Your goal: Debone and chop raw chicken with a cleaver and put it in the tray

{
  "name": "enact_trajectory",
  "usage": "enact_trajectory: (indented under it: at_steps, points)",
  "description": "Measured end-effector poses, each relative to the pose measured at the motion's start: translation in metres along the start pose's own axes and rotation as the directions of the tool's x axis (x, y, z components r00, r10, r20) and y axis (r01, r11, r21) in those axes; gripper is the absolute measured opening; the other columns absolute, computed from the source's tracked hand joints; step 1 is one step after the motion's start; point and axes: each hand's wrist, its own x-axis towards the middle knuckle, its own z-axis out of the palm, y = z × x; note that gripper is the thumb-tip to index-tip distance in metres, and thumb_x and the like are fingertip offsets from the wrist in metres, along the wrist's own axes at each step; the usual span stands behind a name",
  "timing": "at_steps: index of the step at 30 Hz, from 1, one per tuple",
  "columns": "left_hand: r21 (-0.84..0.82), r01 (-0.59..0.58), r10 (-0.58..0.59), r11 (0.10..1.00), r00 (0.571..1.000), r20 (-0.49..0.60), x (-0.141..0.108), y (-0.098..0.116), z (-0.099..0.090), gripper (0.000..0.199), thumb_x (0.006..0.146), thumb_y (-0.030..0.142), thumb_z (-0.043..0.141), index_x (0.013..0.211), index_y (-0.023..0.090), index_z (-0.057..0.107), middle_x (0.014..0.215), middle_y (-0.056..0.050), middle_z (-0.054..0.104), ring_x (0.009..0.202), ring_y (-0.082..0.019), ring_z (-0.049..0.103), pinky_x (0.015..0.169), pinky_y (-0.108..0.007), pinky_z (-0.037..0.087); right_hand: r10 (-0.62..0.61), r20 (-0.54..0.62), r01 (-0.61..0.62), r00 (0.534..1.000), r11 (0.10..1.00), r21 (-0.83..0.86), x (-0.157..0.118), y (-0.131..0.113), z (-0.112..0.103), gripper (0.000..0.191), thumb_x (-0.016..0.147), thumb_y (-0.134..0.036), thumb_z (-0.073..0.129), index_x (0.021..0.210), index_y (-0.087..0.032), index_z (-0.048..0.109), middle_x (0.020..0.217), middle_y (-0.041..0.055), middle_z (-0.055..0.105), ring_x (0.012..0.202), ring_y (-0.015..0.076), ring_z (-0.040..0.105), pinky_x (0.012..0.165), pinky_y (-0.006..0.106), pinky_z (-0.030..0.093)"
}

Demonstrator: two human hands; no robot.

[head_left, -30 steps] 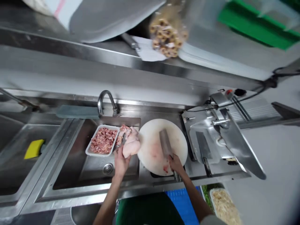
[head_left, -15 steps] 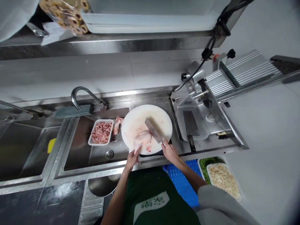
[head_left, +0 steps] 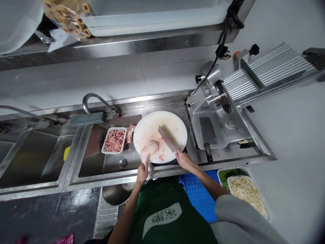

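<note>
A round white cutting board (head_left: pixel 175 123) lies on the steel counter beside the sink. My left hand (head_left: pixel 142 173) is closed around the narrow end of a pale piece of raw poultry (head_left: pixel 149 149), whose thick end rests over the board's left part. In my right hand (head_left: pixel 184 160) is the handle of a cleaver (head_left: pixel 167 139); its blade lies over the middle of the board, to the right of the meat and apart from it. Small red scraps (head_left: pixel 161 157) are on the board between the meat and the blade.
Left of the board, a white basket of chopped meat (head_left: pixel 114 140) and a meat piece (head_left: pixel 130 133) sit in the sink (head_left: pixel 95 149). A slicing machine (head_left: pixel 230 98) stands right, with another cleaver (head_left: pixel 208 130) near it. A shelf (head_left: pixel 142 46) overhangs the back.
My left hand has drawn the poultry piece left and toward me, away from the blade. The cleaver stays over the board in my right hand. The whole view has shifted slightly.
</note>
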Motion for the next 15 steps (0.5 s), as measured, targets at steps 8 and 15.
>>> enact_trajectory:
  at_steps: [8, 15]
  points:
    - [0.195, 0.040, -0.053, 0.980, 0.996, 0.065, -0.001, -0.007, 0.013, 0.043, 0.104, 0.037, 0.032, 0.104, 0.009, 0.065, 0.097, -0.019, 0.074, 0.093, -0.024, 0.072, 0.074, -0.028, 0.046, -0.069, -0.091, 0.059, 0.993, 0.992, -0.110, -0.002, -0.069, 0.034, 0.031, 0.108, -0.036, 0.030, 0.122, -0.016, 0.048, 0.098, 0.0146, 0.075, 0.089, 0.0252, 0.073, 0.072, 0.028, 0.043]
    - [0.226, 0.007, -0.044, 0.974, 0.986, 0.159, 0.006, -0.009, -0.005, 0.044, 0.105, 0.036, 0.032, 0.113, 0.006, 0.063, 0.109, -0.024, 0.072, 0.104, -0.028, 0.071, 0.077, -0.031, 0.047, -0.028, -0.141, 0.003, 0.990, 0.985, -0.171, -0.007, -0.110, 0.032, 0.030, 0.107, -0.033, 0.032, 0.118, -0.015, 0.053, 0.095, 0.0136, 0.076, 0.087, 0.0257, 0.073, 0.071, 0.029, 0.044]
